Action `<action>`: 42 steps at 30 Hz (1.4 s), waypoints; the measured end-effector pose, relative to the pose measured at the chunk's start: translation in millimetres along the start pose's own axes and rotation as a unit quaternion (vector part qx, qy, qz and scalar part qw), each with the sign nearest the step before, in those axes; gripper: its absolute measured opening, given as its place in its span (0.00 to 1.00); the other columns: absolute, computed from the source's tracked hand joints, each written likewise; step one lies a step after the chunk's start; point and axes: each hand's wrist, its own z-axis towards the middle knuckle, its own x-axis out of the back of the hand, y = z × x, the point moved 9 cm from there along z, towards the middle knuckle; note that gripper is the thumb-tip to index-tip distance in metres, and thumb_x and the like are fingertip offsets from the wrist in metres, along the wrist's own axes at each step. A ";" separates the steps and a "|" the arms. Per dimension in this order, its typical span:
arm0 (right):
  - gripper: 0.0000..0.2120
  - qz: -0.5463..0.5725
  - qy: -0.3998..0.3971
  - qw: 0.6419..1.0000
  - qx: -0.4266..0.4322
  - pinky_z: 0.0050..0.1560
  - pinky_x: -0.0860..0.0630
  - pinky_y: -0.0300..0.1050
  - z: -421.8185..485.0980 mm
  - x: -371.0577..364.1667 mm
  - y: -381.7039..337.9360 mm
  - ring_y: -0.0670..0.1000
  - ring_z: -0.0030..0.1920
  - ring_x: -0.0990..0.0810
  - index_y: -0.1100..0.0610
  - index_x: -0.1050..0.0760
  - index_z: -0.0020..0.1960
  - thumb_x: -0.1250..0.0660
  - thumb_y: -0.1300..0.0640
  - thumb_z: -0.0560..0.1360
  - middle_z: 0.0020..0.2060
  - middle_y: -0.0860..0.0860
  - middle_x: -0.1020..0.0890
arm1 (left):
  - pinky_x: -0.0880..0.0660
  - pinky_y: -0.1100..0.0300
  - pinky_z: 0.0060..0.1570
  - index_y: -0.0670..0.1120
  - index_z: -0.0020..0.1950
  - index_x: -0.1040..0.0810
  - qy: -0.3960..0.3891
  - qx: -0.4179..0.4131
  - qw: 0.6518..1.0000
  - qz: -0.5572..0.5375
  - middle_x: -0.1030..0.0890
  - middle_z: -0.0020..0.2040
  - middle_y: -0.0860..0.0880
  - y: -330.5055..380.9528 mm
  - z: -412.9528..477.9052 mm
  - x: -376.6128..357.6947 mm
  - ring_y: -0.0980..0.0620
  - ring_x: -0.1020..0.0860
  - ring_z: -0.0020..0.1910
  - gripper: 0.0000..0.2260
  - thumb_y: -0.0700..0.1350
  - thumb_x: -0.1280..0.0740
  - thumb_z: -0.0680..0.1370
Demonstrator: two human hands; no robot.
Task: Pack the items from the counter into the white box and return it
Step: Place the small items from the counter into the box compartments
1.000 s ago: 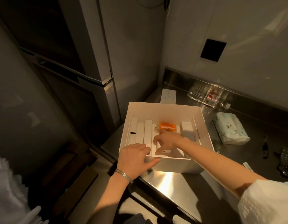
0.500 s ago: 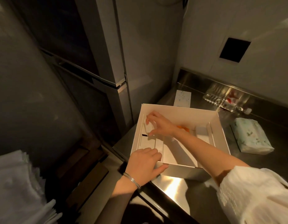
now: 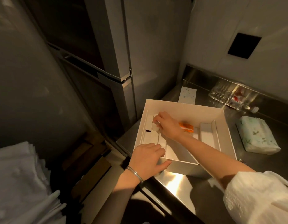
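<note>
White box [image 3: 188,110] sits at the near left corner of the counter [image 3: 204,188]. My right hand [image 3: 167,125] has left the orange packet [image 3: 187,126] for the far-left slot and now pinches a small white block [image 3: 152,126]. My left hand [image 3: 148,159] grips the near rim. The tissue pack [image 3: 256,136] is not yet packed.

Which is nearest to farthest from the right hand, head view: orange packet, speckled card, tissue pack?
1. Orange packet, inside the white box, just beside the right hand, which grips a small white carton.
2. Speckled card, on the counter behind the box.
3. Tissue pack, on the counter right of the box.
</note>
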 end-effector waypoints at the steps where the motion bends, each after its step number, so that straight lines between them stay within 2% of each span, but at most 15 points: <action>1: 0.15 -0.001 -0.001 1.000 0.000 0.51 0.24 0.43 0.5 -0.9 0.2 0.53 0.52 0.28 0.53 0.28 0.57 0.34 0.65 0.73 0.55 0.53 0.26 | 0.40 0.66 0.28 0.51 0.32 0.26 -0.003 0.002 1.000 0.002 0.27 0.29 0.55 -0.6 0.4 0.0 0.57 0.28 0.28 0.18 0.62 0.42 0.73; 4: 0.13 0.086 -0.022 0.996 -0.028 0.54 0.24 0.42 1.3 8.9 4.7 0.52 0.53 0.25 0.55 0.25 0.57 0.32 0.63 0.73 0.56 0.54 0.25 | 0.39 0.65 0.27 0.51 0.33 0.26 -0.003 -0.003 1.000 -0.010 0.27 0.29 0.55 -0.9 -0.2 0.1 0.57 0.29 0.28 0.17 0.62 0.41 0.73; 7: 0.10 0.136 -0.027 0.989 -0.044 0.53 0.27 0.35 -15.6 41.4 9.7 0.50 0.53 0.25 0.56 0.22 0.55 0.32 0.61 0.73 0.57 0.54 0.25 | 0.39 0.65 0.27 0.51 0.33 0.27 -0.024 -0.001 1.000 -0.013 0.27 0.29 0.55 -2.8 -0.5 -4.3 0.57 0.29 0.28 0.17 0.62 0.42 0.73; 12: 0.06 0.164 0.039 0.984 -0.052 0.48 0.27 0.27 -115.8 128.3 25.9 0.43 0.46 0.23 0.56 0.20 0.50 0.32 0.60 0.74 0.47 0.50 0.21 | 0.39 0.64 0.30 0.51 0.41 0.24 -0.076 -0.052 0.995 -0.031 0.24 0.36 0.54 19.1 9.2 -15.9 0.56 0.27 0.34 0.13 0.58 0.42 0.75; 14: 0.06 0.150 0.077 0.980 -0.106 0.50 0.27 0.28 -171.4 158.2 49.7 0.43 0.47 0.22 0.56 0.20 0.49 0.32 0.62 0.73 0.46 0.49 0.20 | 0.35 0.62 0.30 0.49 0.42 0.24 -0.086 -0.070 0.993 -0.048 0.24 0.37 0.53 39.3 15.2 -23.0 0.54 0.26 0.35 0.11 0.54 0.39 0.75; 17: 0.06 0.124 0.109 0.951 -0.262 0.50 0.28 0.31 -265.1 178.3 107.3 0.44 0.48 0.22 0.53 0.22 0.50 0.34 0.60 0.75 0.47 0.46 0.21 | 0.33 0.61 0.25 0.49 0.37 0.25 -0.066 -0.083 0.993 -0.045 0.25 0.32 0.53 77.8 27.6 -29.6 0.53 0.26 0.30 0.06 0.48 0.30 0.70; 19: 0.06 0.100 0.077 0.923 -0.365 0.51 0.28 0.37 -323.3 172.1 145.5 0.47 0.49 0.21 0.54 0.23 0.52 0.35 0.59 0.75 0.49 0.48 0.22 | 0.34 0.61 0.24 0.48 0.36 0.25 -0.041 -0.093 0.994 -0.049 0.25 0.31 0.52 106.2 35.4 -32.4 0.53 0.26 0.28 0.07 0.45 0.27 0.68; 21: 0.06 0.088 0.047 0.904 -0.416 0.54 0.30 0.38 -369.6 162.2 172.0 0.51 0.51 0.23 0.57 0.23 0.51 0.35 0.62 0.75 0.49 0.52 0.23 | 0.34 0.60 0.23 0.48 0.35 0.24 -0.025 -0.095 0.994 -0.047 0.25 0.31 0.51 130.2 41.3 -34.7 0.51 0.26 0.27 0.07 0.43 0.27 0.67; 23: 0.07 0.109 0.013 0.887 -0.449 0.58 0.30 0.40 -405.8 147.2 185.1 0.50 0.54 0.25 0.55 0.25 0.52 0.37 0.63 0.76 0.51 0.50 0.27 | 0.33 0.59 0.24 0.47 0.35 0.24 -0.013 -0.095 0.995 -0.036 0.25 0.31 0.50 142.9 43.7 -39.8 0.51 0.27 0.27 0.06 0.44 0.29 0.69; 27: 0.13 0.088 -0.063 0.883 -0.457 0.55 0.30 0.38 -447.1 119.3 196.3 0.51 0.57 0.26 0.50 0.24 0.54 0.29 0.58 0.71 0.51 0.48 0.28 | 0.34 0.60 0.27 0.47 0.37 0.24 -0.005 -0.104 0.995 -0.007 0.26 0.31 0.50 144.5 41.4 -45.1 0.50 0.27 0.28 0.13 0.50 0.45 0.75; 29: 0.20 0.089 -0.126 0.881 -0.447 0.62 0.32 0.42 -456.2 102.5 190.2 0.48 0.61 0.31 0.47 0.25 0.58 0.26 0.53 0.68 0.55 0.45 0.31 | 0.34 0.60 0.27 0.46 0.38 0.24 0.003 -0.110 0.994 -0.004 0.26 0.31 0.49 145.8 39.8 -44.5 0.50 0.28 0.28 0.14 0.50 0.46 0.75; 31: 0.25 0.112 -0.142 0.871 -0.457 0.68 0.37 0.47 -462.2 91.4 185.9 0.49 0.64 0.37 0.47 0.28 0.62 0.25 0.53 0.67 0.60 0.45 0.34 | 0.34 0.60 0.27 0.46 0.37 0.24 0.018 -0.106 0.994 -0.002 0.26 0.31 0.49 146.8 39.7 -42.6 0.50 0.28 0.28 0.14 0.50 0.45 0.75; 34: 0.28 0.095 -0.115 0.870 -0.471 0.68 0.37 0.48 -462.8 87.0 187.6 0.52 0.67 0.39 0.47 0.31 0.65 0.25 0.54 0.67 0.66 0.49 0.34 | 0.34 0.60 0.27 0.46 0.37 0.25 0.031 -0.098 0.995 0.007 0.26 0.30 0.48 147.0 39.1 -41.5 0.49 0.28 0.28 0.14 0.50 0.44 0.75; 39: 0.28 0.054 -0.085 0.892 -0.441 0.61 0.30 0.44 -439.9 96.7 180.2 0.51 0.62 0.35 0.46 0.30 0.63 0.25 0.52 0.65 0.63 0.50 0.31 | 0.35 0.61 0.27 0.46 0.37 0.25 0.028 -0.096 0.995 0.013 0.27 0.30 0.49 146.2 38.5 -41.1 0.50 0.29 0.27 0.13 0.50 0.44 0.75; 42: 0.30 0.075 -0.001 0.917 -0.392 0.61 0.32 0.43 -394.9 135.9 163.2 0.52 0.62 0.34 0.47 0.31 0.65 0.26 0.53 0.65 0.60 0.50 0.32 | 0.35 0.61 0.28 0.45 0.37 0.25 0.024 -0.103 0.994 0.011 0.26 0.30 0.49 144.4 36.5 -36.1 0.49 0.28 0.27 0.06 0.44 0.32 0.72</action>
